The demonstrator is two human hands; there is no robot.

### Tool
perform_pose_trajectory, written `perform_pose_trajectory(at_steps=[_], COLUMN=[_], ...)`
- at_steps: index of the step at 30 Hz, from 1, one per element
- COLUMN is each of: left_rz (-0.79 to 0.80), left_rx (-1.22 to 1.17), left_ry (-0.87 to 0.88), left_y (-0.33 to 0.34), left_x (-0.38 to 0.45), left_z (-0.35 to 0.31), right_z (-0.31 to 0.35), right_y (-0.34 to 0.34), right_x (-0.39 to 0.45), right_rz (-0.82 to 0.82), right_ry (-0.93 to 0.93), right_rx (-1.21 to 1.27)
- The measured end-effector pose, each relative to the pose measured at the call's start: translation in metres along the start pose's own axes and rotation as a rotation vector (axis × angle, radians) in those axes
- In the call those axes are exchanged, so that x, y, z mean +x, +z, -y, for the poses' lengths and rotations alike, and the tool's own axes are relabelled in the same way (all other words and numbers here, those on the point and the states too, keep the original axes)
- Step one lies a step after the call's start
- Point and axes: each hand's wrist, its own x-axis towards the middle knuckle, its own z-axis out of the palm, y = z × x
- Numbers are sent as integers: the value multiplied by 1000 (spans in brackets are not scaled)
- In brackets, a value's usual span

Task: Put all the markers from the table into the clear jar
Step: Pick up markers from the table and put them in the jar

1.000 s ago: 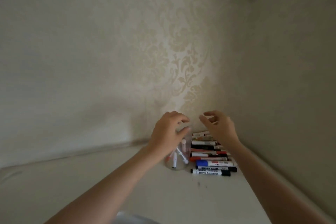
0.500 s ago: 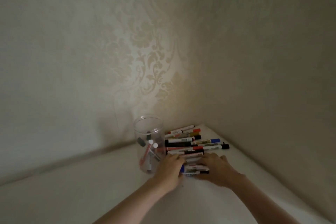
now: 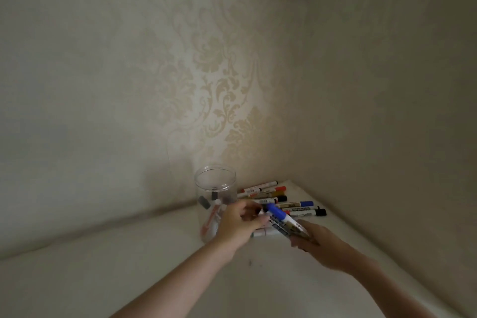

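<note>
Several markers (image 3: pixel 214 210) stand loosely inside the clear jar (image 3: pixel 215 183) (upright, lid off) on the table (image 3: pixel 129 266). Both hands, left hand (image 3: pixel 240 224) and right hand (image 3: pixel 320 245), grip a blue-capped marker bundle (image 3: pixel 281 219) beside it; more markers (image 3: pixel 291 204) lie behind.

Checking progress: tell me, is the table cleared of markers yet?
No, several markers lie on the table beside the clear jar.

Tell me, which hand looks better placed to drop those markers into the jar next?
Probably the left hand: it is beside the clear jar and touches the bundle of markers, whose other end the right hand grips farther away.
</note>
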Motion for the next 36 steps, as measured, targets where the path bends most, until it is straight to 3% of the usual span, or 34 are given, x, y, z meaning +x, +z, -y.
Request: perform_pose_trajectory(at_steps=[4,8,13,18,22,24,31,34,36], left_rz=[-140,-290,-476,-340,-220,-233,-296,-209,-79], left_rx=[-152,-82,152,383,513,484,408,431,454], left_ry=[205,411,501,366,290,316,467,569,579], left_y=[-6,-66,-129,-124,-120,-121,-124,-101,-77], left_x=[-2,5,18,25,21,20,19,9,5], left_z=[-48,-99,-110,-73,-57,-52,-54,-62,-58], right_z=[33,62,136,180,195,201,192,149,106], right_y=[-21,-54,-79,-67,-57,-53,-47,-56,-54], right_x=[3,30,64,93,108,114,132,115,98], right_rz=[-175,-407,-261,-110,-19,-9,-226,-413,-409], right_ry=[14,35,61,-7,6,2,-82,-56,26], right_rx=[340,212,208,-283,-415,-437,-389,-234,-183])
